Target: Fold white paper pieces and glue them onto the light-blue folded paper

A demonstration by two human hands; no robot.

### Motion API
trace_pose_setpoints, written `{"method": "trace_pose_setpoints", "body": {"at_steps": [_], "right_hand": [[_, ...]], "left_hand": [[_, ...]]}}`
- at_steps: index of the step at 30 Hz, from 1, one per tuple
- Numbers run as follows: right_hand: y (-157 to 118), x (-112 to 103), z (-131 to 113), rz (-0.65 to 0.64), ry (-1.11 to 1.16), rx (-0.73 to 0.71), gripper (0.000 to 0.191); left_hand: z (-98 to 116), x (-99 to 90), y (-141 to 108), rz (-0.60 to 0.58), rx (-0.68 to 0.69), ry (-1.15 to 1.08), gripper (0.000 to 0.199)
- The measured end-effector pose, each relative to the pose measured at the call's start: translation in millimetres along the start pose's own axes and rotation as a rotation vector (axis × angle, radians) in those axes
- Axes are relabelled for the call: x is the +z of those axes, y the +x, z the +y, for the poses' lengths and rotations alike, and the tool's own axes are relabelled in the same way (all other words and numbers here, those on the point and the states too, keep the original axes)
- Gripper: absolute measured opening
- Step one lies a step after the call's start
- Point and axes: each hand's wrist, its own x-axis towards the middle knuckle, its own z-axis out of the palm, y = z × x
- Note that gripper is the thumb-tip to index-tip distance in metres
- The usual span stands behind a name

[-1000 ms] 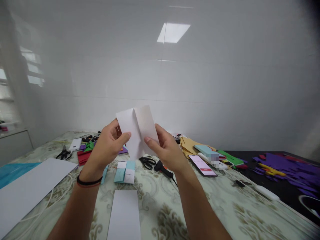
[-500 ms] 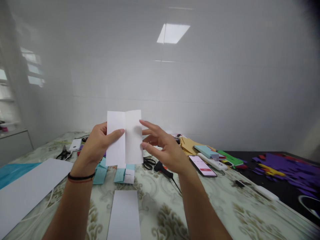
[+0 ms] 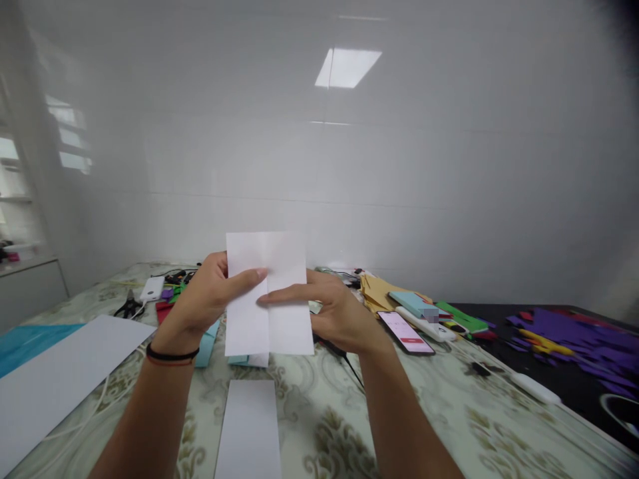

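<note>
A white sheet of paper (image 3: pixel 287 256) with an upright crease down its middle is held up above the table, its face turned to me. My left hand (image 3: pixel 208 294) grips its left half, thumb on the front near the crease and fingers behind. From the right side, my right hand (image 3: pixel 340 307) holds the sheet with one finger laid straight across the front, its tip at the crease. The other fingers of that hand are partly hidden behind the paper. Below lies a white paper strip (image 3: pixel 249 426), flat on the patterned tablecloth (image 3: pixel 324 412).
Left are a large white sheet (image 3: pixel 74 372), a blue sheet (image 3: pixel 34 342) and black-handled scissors (image 3: pixel 130 306). Teal paper pieces (image 3: pixel 206 346) lie behind the held sheet. Right are a phone (image 3: pixel 407 332), a white power strip (image 3: pixel 424 324), envelopes (image 3: pixel 377 293) and purple scraps (image 3: pixel 574 332).
The creased sheet has opened flatter and moved slightly right and down. My right hand has gone from spread fingers at its edge to holding it, one finger across the front.
</note>
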Motion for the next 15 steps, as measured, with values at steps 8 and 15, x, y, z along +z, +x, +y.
{"method": "trace_pose_setpoints", "body": {"at_steps": [8, 15], "right_hand": [[0.2, -6.3, 0.6, 0.08, 0.043, 0.005, 0.006], [0.0, -9.3, 0.5, 0.135, 0.01, 0.013, 0.014]], "left_hand": [[3.0, 2.8, -4.9, -0.034, 0.029, 0.061, 0.021], [11.0, 7.8, -6.3, 0.008, 0.174, 0.182, 0.019]]}}
